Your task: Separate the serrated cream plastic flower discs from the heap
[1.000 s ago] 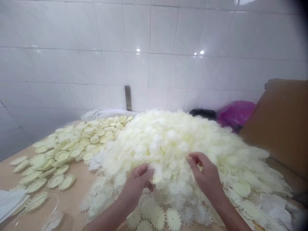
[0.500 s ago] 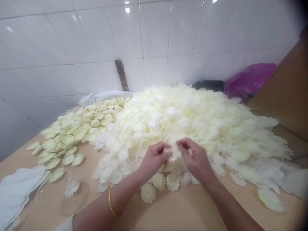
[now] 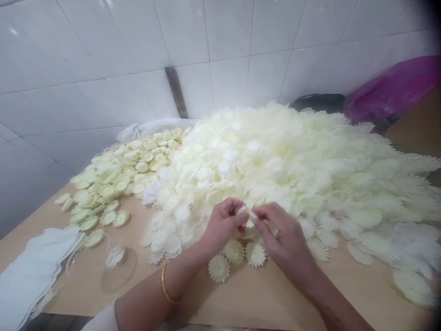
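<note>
Left hand [image 3: 223,225]: you're pinching a toothed disc [image 3: 249,222]
Right hand [image 3: 285,232]: pinching it too
Toothed disc: looks kinda flimsy, so go light

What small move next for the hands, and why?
Probably steady the cream toothed piece in the left hand and work its edge gently with the right hand. The left seems to pinch it, and the right's fingertips are at its edge; fingers partly hide it, so I can't tell whether it's one layer or several.
</note>
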Demonstrator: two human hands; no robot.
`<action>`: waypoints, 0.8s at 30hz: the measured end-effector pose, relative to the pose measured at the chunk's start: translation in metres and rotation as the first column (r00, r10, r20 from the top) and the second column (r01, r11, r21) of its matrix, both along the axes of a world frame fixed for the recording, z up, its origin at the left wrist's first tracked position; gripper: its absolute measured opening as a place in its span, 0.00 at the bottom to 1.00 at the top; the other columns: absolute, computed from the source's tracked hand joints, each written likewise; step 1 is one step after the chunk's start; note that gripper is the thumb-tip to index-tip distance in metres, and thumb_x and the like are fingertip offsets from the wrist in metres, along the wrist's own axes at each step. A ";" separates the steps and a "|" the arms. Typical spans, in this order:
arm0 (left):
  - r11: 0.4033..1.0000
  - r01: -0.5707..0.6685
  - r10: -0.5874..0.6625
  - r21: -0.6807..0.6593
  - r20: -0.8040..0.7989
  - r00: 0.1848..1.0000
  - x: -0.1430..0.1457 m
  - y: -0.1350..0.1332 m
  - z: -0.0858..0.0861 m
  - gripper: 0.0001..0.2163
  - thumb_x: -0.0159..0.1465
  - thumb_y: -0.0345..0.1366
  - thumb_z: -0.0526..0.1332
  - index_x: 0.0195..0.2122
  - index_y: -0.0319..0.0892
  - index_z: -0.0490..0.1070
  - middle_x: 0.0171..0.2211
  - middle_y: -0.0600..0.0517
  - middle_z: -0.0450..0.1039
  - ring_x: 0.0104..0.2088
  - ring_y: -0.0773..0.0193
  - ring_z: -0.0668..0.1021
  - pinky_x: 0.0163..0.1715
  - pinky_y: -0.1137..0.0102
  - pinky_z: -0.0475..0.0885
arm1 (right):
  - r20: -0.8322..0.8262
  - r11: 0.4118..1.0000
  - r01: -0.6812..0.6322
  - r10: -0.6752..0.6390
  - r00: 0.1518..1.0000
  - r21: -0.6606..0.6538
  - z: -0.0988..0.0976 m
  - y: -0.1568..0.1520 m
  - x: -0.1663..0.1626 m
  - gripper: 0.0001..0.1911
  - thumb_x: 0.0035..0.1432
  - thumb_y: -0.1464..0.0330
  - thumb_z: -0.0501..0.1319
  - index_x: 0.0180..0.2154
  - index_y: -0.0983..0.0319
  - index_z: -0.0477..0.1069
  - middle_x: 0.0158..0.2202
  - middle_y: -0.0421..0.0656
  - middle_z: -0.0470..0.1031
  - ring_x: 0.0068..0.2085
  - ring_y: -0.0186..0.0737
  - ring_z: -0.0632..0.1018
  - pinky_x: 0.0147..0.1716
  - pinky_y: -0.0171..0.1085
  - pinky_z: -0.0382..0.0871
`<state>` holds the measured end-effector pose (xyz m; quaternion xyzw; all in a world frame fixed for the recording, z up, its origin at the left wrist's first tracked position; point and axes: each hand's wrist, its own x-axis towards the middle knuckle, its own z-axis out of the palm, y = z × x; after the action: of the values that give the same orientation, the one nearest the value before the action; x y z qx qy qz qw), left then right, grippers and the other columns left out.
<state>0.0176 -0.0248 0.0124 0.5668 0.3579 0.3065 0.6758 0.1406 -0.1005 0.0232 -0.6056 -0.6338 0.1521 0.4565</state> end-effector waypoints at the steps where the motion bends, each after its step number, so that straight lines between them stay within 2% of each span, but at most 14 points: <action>1: 1.000 0.009 -0.009 -0.001 0.010 1.000 0.001 0.001 -0.001 0.09 0.52 0.38 0.62 0.30 0.39 0.66 0.20 0.57 0.64 0.19 0.72 0.69 0.20 0.73 0.68 | 0.013 1.000 -0.003 0.003 1.000 0.010 -0.001 0.002 -0.001 0.07 0.58 0.71 0.50 0.35 0.61 0.67 0.32 0.44 0.67 0.33 0.38 0.70 0.30 0.36 0.65; 4: 1.000 0.014 -0.013 -0.023 0.034 0.999 0.002 0.002 -0.004 0.11 0.52 0.41 0.63 0.26 0.39 0.64 0.19 0.56 0.66 0.18 0.71 0.70 0.18 0.74 0.67 | 0.058 1.000 -0.002 0.001 0.998 0.009 -0.002 0.005 -0.001 0.09 0.57 0.73 0.50 0.36 0.62 0.68 0.33 0.45 0.67 0.33 0.38 0.70 0.30 0.36 0.66; 8: 0.997 -0.021 0.025 -0.076 0.047 0.999 0.001 0.002 -0.010 0.14 0.51 0.43 0.63 0.23 0.40 0.61 0.16 0.58 0.64 0.15 0.72 0.68 0.15 0.75 0.64 | 0.097 0.996 -0.056 0.062 0.993 -0.063 0.000 0.010 0.003 0.07 0.57 0.73 0.51 0.34 0.61 0.67 0.32 0.44 0.66 0.32 0.37 0.70 0.30 0.36 0.65; 13: 0.996 -0.022 0.031 -0.084 0.098 0.995 0.000 0.004 -0.010 0.15 0.56 0.47 0.58 0.25 0.38 0.64 0.22 0.55 0.65 0.19 0.71 0.70 0.21 0.73 0.68 | 0.152 0.976 -0.143 0.168 0.974 -0.165 0.005 0.024 0.008 0.08 0.57 0.74 0.51 0.26 0.62 0.65 0.29 0.41 0.65 0.28 0.33 0.68 0.27 0.33 0.63; 16: 0.992 -0.045 0.062 -0.122 0.141 0.988 -0.003 0.007 -0.007 0.15 0.57 0.46 0.57 0.27 0.38 0.68 0.24 0.54 0.66 0.23 0.71 0.71 0.27 0.71 0.69 | 0.259 0.976 -0.161 0.196 0.946 -0.150 0.003 0.034 0.007 0.10 0.57 0.76 0.49 0.27 0.63 0.65 0.28 0.42 0.63 0.27 0.33 0.67 0.27 0.33 0.63; 19: 0.987 -0.049 0.078 -0.150 0.194 0.978 -0.007 0.010 -0.006 0.12 0.55 0.43 0.60 0.28 0.37 0.70 0.26 0.53 0.68 0.26 0.69 0.72 0.31 0.70 0.69 | 0.338 0.982 -0.153 0.182 0.923 -0.111 -0.004 0.041 0.004 0.11 0.56 0.78 0.47 0.27 0.64 0.64 0.28 0.43 0.63 0.28 0.34 0.66 0.27 0.33 0.62; 24: 0.977 -0.069 0.115 -0.202 0.223 0.968 -0.010 0.014 -0.012 0.07 0.50 0.33 0.65 0.29 0.39 0.71 0.24 0.55 0.68 0.25 0.70 0.72 0.32 0.70 0.69 | 0.414 0.991 -0.134 0.133 0.901 -0.028 -0.017 0.045 0.001 0.10 0.53 0.80 0.47 0.28 0.64 0.63 0.28 0.44 0.62 0.28 0.36 0.65 0.26 0.34 0.60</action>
<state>0.0080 -0.0106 0.0004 0.4415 0.3299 0.3663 0.7497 0.1418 -0.0551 0.0059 -0.5789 -0.7563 0.0507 0.3006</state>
